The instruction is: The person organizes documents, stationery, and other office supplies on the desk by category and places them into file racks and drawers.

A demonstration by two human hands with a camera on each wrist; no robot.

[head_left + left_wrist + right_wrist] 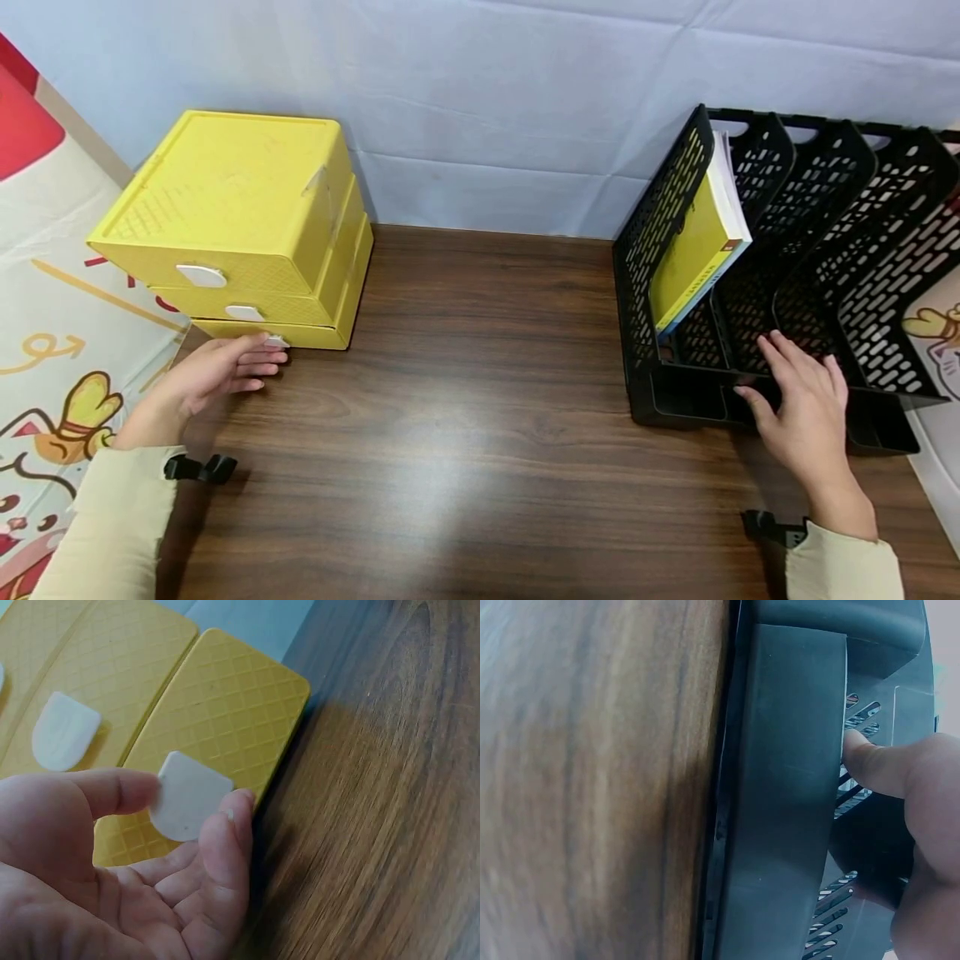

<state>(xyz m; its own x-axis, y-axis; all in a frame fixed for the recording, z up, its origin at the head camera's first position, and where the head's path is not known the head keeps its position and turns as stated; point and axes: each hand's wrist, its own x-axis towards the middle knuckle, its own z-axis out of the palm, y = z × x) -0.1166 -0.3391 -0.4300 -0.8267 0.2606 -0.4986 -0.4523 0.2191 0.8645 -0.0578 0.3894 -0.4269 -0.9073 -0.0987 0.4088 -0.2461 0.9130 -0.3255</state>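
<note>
A yellow three-drawer box (217, 183) stands at the left against the back cloth. My left hand (217, 371) is at its bottom drawer, and the thumb and a finger pinch the edges of the white handle (187, 796). The drawer front looks flush with those above. On the right is a black desk file organizer (637, 333) with perforated dividers. Over its front trays my right hand (806, 408) lies with fingers spread and loose, holding nothing; in the right wrist view the thumb is beside the tray wall (791, 787). Whether it touches is unclear.
A yellow book (690, 250) with a blue lower spine edge leans upright in the organizer's leftmost slot. The brown wooden table (480, 375) stretches between the box and the organizer. A pale cloth (487, 117) hangs behind, and a printed cartoon sheet (67, 333) borders the left side.
</note>
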